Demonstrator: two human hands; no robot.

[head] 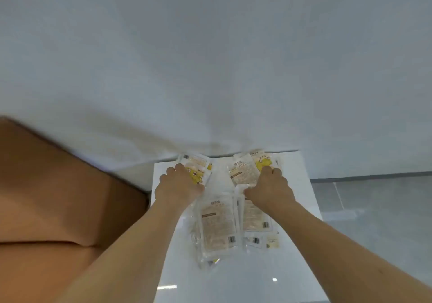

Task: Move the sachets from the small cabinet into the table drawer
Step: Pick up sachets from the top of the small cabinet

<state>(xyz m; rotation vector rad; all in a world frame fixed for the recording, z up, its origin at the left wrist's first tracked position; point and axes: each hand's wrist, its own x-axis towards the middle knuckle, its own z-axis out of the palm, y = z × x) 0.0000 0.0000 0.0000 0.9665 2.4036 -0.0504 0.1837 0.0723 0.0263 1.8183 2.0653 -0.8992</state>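
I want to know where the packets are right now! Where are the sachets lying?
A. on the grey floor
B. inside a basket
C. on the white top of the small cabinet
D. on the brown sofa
C: the sachets lie spread on the white cabinet top, with the left hand and the right hand both resting on them near the wall.

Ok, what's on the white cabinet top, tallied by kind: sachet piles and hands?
Piles of clear plastic sachets printed yellow and beige: 4, far-left pile, far-right pile, near-left pile, near-right pile; overlap hides single counts.
Bare hands: 2, left hand, right hand.
Total: 6.
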